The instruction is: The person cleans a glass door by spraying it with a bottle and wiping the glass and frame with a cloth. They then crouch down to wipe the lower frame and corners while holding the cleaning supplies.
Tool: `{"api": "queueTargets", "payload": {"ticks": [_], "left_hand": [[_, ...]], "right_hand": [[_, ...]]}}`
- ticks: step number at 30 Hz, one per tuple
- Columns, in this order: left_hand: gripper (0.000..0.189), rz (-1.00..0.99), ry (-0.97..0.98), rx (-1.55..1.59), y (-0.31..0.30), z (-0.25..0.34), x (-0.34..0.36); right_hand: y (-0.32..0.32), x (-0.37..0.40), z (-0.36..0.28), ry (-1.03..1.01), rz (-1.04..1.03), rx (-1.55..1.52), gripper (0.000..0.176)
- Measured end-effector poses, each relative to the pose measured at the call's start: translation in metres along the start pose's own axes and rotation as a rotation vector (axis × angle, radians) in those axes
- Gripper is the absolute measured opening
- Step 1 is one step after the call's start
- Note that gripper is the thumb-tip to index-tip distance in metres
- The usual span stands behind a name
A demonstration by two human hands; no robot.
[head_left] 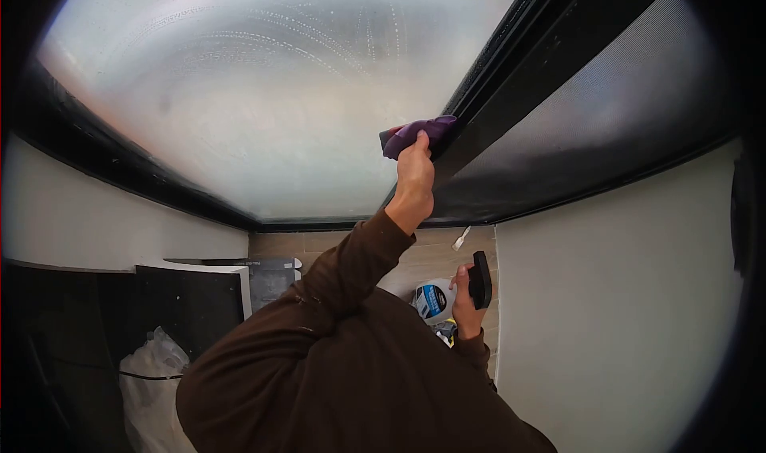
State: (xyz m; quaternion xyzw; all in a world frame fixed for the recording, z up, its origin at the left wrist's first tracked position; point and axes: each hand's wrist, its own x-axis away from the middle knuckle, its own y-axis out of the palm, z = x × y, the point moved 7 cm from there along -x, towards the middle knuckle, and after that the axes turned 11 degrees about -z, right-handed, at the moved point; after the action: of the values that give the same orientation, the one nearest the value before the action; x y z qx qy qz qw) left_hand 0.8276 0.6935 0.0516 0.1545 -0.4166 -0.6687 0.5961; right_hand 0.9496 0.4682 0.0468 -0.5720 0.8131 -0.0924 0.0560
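Note:
My left hand [415, 183] is stretched out with its fingers closed on a bunched purple cloth [416, 136]. The cloth lies against the lower right part of a frosted glass pane [303, 134], close to its black frame [499, 94]. Arcs and streaks of droplets mark the upper glass. Lower down on the right, my right hand [468, 308] grips a flat black block-like tool [480, 280], whose exact kind I cannot make out. Just left of that hand, a translucent jug with a blue label [432, 302] stands on the floor, partly hidden by my body.
A small white brush-like item [460, 239] lies on the wood-look floor [399, 253] near the frame. A grey flat box [273, 279] is at left, beside a black cabinet [191, 297] and a clear plastic bag [152, 389]. A pale wall [614, 293] stands on the right.

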Motion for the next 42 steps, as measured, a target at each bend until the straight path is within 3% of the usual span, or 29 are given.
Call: {"api": "queueTargets", "payload": {"ticks": [2,5,8,12,14,15,18,19,21,22,23,25,27,29,30,32,34,36,37,38,39,40,42], "left_hand": [[0.022,0.044,-0.064,-0.016,-0.013,-0.008,-0.008],[0.023,0.098,-0.13,0.072,-0.079,-0.058,-0.04],[0.023,0.255,-0.177,0.158,-0.086,-0.052,-0.022],[0.027,0.013,0.326,-0.129,-0.02,-0.002,-0.008],[0.028,0.005,0.371,-0.339,0.038,0.046,0.034],[0.024,-0.024,0.378,-0.26,0.049,0.052,0.037],[0.017,-0.124,0.246,0.087,0.045,0.036,0.02],[0.018,-0.249,0.175,0.212,0.036,0.033,0.008],[0.019,-0.251,-0.007,0.295,0.01,0.033,-0.005],[0.02,-0.249,-0.1,0.332,0.005,0.041,0.001],[0.015,-0.026,-0.16,0.314,-0.009,0.048,0.014],[0.017,0.17,-0.059,0.487,-0.107,0.016,-0.032],[0.019,0.626,0.321,0.466,-0.225,0.034,-0.046],[0.022,0.872,0.351,0.437,-0.188,0.137,0.048],[0.031,0.708,0.675,0.361,-0.236,0.173,0.029],[0.043,0.685,1.126,-0.447,-0.247,0.267,0.062],[0.053,0.826,1.269,-0.705,-0.202,0.315,0.092],[0.061,0.821,1.31,-0.807,-0.206,0.315,0.085],[0.06,0.843,1.244,-0.708,-0.202,0.3,0.089],[0.059,0.884,1.312,-0.625,-0.231,0.278,0.073],[0.056,0.942,1.214,-0.458,-0.271,0.248,0.055],[0.055,0.937,1.039,-0.046,-0.347,0.189,0.0],[0.053,0.525,0.551,0.651,-0.338,0.12,-0.022]], "right_hand": [[0.0,-0.003,0.002,0.004,-0.007,0.017,0.018],[0.005,-0.006,-0.005,-0.022,-0.037,-0.019,0.019],[0.001,-0.007,-0.005,-0.028,-0.045,0.005,0.02],[0.001,-0.007,-0.003,-0.008,-0.028,0.008,0.022],[-0.001,-0.007,0.003,-0.015,-0.036,0.003,0.022],[-0.002,-0.006,0.003,-0.02,-0.028,0.005,0.022],[-0.002,-0.007,0.002,-0.033,-0.025,-0.005,0.023],[-0.003,-0.008,0.005,-0.032,-0.026,-0.011,0.023],[-0.005,-0.008,0.005,-0.024,-0.034,0.002,0.022],[-0.004,-0.007,0.007,-0.011,-0.043,0.018,0.022],[-0.004,-0.008,0.008,-0.008,-0.055,0.032,0.022],[-0.007,-0.007,0.012,0.041,-0.03,0.01,0.021],[-0.007,-0.009,0.016,0.043,-0.044,-0.025,0.022],[-0.001,-0.016,0.006,-0.014,-0.072,0.007,0.022],[-0.003,-0.013,0.001,-0.024,-0.076,0.037,0.022],[0.001,-0.016,-0.005,-0.003,-0.135,0.076,0.022],[0.007,-0.018,-0.013,-0.006,-0.202,0.078,0.022],[0.013,-0.018,-0.029,-0.053,-0.257,0.09,0.021],[0.017,-0.019,-0.039,-0.08,-0.284,0.094,0.02],[0.018,-0.019,-0.048,-0.106,-0.286,0.084,0.02],[0.021,-0.017,-0.056,-0.137,-0.292,0.07,0.019],[0.025,-0.016,-0.062,-0.168,-0.303,0.048,0.019],[0.028,-0.016,-0.066,-0.19,-0.309,-0.007,0.018]]}}
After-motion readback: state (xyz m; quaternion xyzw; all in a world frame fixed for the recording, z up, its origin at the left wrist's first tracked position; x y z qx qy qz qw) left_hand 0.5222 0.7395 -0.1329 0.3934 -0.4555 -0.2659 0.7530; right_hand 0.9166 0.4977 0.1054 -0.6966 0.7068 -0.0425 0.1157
